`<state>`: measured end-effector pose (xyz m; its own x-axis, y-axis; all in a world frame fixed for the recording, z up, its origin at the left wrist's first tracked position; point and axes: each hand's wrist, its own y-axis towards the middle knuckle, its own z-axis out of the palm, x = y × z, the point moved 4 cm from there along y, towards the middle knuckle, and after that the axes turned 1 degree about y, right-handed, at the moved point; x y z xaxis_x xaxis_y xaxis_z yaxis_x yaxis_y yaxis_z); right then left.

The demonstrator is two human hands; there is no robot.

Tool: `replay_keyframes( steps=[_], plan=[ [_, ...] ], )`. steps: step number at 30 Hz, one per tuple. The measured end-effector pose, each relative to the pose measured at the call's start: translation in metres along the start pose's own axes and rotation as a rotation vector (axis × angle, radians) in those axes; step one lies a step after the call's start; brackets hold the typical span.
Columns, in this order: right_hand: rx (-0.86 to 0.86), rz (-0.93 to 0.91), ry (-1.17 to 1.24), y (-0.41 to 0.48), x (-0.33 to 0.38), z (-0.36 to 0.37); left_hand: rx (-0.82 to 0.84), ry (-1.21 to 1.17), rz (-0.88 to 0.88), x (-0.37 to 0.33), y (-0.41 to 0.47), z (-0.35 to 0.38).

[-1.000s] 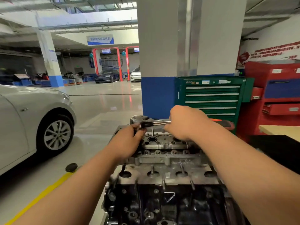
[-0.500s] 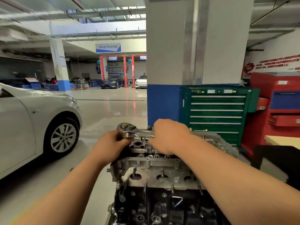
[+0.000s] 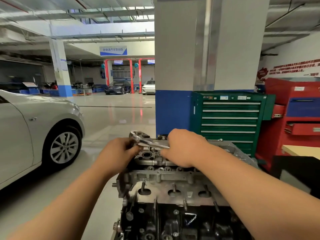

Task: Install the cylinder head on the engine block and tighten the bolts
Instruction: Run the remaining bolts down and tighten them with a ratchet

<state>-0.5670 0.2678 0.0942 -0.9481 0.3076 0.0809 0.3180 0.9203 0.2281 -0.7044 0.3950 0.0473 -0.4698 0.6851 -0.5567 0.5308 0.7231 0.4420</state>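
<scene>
**Position of parts**

- The cylinder head (image 3: 164, 177) sits on top of the engine block (image 3: 155, 222) in the lower centre of the frame. The head is bare grey metal; the block beneath it is dark.
- The near face of the cylinder head shows a row of oval ports with studs projecting toward the camera.
- The ratchet wrench (image 3: 147, 142) lies across the upper left corner of the cylinder head. Its chrome head points to the upper left and its handle runs to the lower right.

**Hands**

- Left hand (image 3: 117, 155): placed at the left end of the cylinder head, directly below the ratchet head. The grip is curled and pinches the dark drive piece under the ratchet head. This area is blurred, so the exact finger contact cannot be told.
- Right hand (image 3: 185, 148): placed over the wrench handle, knuckles up. The grip is wrapped round the handle and hides the rest of it.

**Surroundings**

- A silver car (image 3: 34, 127) stands at the left of the frame on the glossy floor (image 3: 112, 118).
- A white-and-blue pillar (image 3: 173, 110) rises behind the engine.
- A green tool cabinet (image 3: 228, 118) stands just right of the pillar, with a red tool cabinet (image 3: 297, 104) beside it at the right edge.
</scene>
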Motion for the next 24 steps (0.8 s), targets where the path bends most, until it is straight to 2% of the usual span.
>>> replay_keyframes(
  steps=[4,13,20,24],
  plan=[
    [-0.134,-0.028,0.059,0.005,-0.003,-0.014,-0.085,-0.071,0.026,-0.011,0.011,-0.024],
    [-0.180,-0.060,-0.024,0.005,-0.010,-0.014,-0.105,-0.187,0.005,-0.010,0.005,-0.011],
    [-0.103,-0.088,-0.082,-0.002,-0.001,0.018,-0.101,-0.179,-0.005,0.003,-0.001,0.000],
    [-0.114,-0.127,-0.117,-0.001,0.003,0.004,-0.026,-0.244,-0.005,0.006,0.001,0.000]
  ],
)
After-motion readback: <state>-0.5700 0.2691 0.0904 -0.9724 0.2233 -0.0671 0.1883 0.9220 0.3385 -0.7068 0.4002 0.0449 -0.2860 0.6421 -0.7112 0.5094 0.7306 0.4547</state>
